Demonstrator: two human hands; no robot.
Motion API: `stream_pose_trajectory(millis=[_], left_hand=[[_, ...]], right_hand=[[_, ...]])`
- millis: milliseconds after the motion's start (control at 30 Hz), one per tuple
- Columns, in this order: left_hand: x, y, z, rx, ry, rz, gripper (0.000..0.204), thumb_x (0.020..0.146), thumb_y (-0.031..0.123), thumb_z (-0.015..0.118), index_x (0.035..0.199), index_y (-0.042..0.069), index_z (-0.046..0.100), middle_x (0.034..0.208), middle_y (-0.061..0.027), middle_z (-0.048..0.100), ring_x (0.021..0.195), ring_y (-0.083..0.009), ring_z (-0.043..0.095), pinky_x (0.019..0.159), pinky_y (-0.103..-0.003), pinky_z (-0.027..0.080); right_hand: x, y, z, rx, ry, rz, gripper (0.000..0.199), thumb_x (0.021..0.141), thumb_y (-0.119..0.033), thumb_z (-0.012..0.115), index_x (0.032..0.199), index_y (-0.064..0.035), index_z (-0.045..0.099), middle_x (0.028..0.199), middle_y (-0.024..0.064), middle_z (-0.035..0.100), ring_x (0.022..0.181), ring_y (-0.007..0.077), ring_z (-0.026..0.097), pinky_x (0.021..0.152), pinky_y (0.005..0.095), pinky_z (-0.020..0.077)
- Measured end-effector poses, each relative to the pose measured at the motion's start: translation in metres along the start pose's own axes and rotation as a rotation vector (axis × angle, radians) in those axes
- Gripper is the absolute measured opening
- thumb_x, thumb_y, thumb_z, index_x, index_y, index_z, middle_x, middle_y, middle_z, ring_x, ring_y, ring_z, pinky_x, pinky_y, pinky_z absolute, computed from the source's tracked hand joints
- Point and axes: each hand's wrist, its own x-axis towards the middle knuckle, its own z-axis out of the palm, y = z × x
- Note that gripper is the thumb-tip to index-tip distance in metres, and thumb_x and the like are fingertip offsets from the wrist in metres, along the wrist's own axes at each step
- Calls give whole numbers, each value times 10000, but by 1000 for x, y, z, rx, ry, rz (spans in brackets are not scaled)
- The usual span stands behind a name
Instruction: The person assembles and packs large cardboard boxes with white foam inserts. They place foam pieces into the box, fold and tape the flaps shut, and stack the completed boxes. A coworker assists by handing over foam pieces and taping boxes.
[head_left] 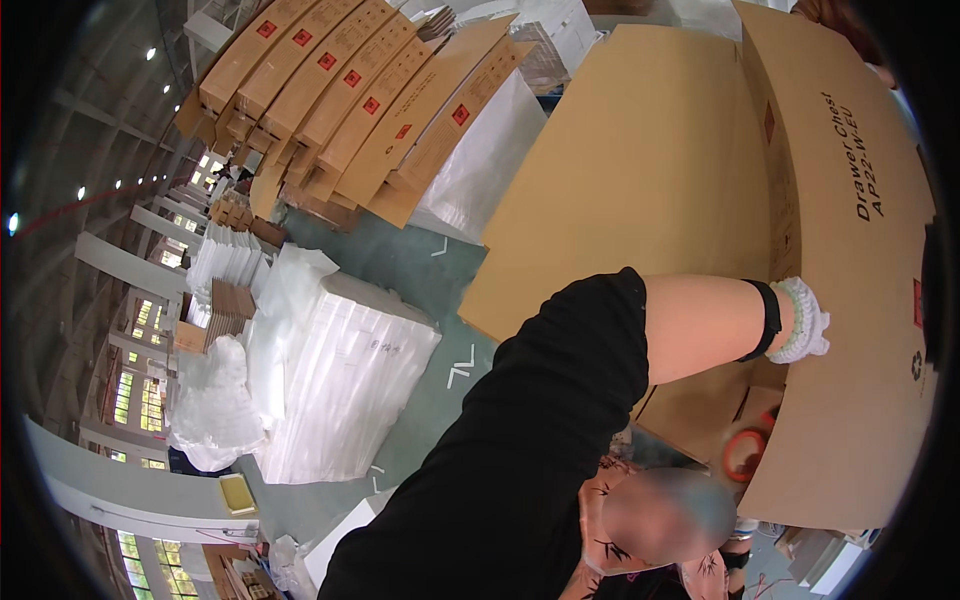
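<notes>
Your arm in the black sleeve (520, 440) reaches across to the large cardboard box (650, 170); which arm it is I cannot tell for certain, I take it as the left. The gloved hand (805, 322) lies against the folded-up box flap (850, 300), apparently steadying it upright, but whether the fingers are curled round an edge is hidden. The other hand is out of sight. A roll of tape (745, 450) sits below the flap. White wrapped stacks (340, 380) and flat cartons (340, 90) stand well apart on the floor (420, 270).
</notes>
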Motion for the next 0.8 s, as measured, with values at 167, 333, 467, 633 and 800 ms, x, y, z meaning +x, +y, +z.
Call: stream_pose_trajectory(millis=[167, 333, 467, 633, 800], left_hand=[[29, 5, 4, 27, -118, -46, 347, 724, 264, 717, 1064, 200, 743, 1082, -67, 706, 1031, -246, 656, 733, -453, 543], [50, 7, 5, 8, -141, -66, 370, 731, 279, 710, 1091, 198, 733, 1096, -76, 705, 1030, -263, 661, 762, -472, 537], [54, 12, 14, -21, -131, -92, 388, 736, 290, 704, 1113, 197, 724, 1107, -83, 703, 1029, -276, 664, 785, -487, 532], [57, 12, 22, -60, -85, -137, 412, 743, 304, 697, 1140, 196, 713, 1120, -92, 702, 1028, -293, 669, 813, -506, 527], [50, 14, 21, -75, 63, -168, 435, 718, 266, 675, 1137, 152, 696, 1176, -129, 667, 1043, -311, 662, 770, -516, 535]], right_hand=[[85, 18, 98, 414, 73, 20, 400, 999, -233, 465, 1288, 39, 515, 1329, 156, 534, 1220, 284, 521, 1005, 439, 445], [186, 25, 111, 768, -80, -73, 356, 996, -253, 488, 1202, 26, 565, 1226, 130, 600, 1112, 286, 594, 957, 408, 480], [191, 6, 124, 307, -68, -123, 367, 981, -252, 511, 1211, 28, 569, 1207, 131, 610, 1099, 274, 598, 953, 397, 480], [163, -15, 114, -77, -213, -312, 384, 962, -250, 539, 1221, 31, 575, 1183, 132, 622, 1084, 258, 604, 947, 383, 478], [100, -22, 52, -238, -381, -521, 403, 943, -248, 567, 1231, 33, 581, 1159, 134, 634, 1068, 242, 609, 942, 369, 477]])
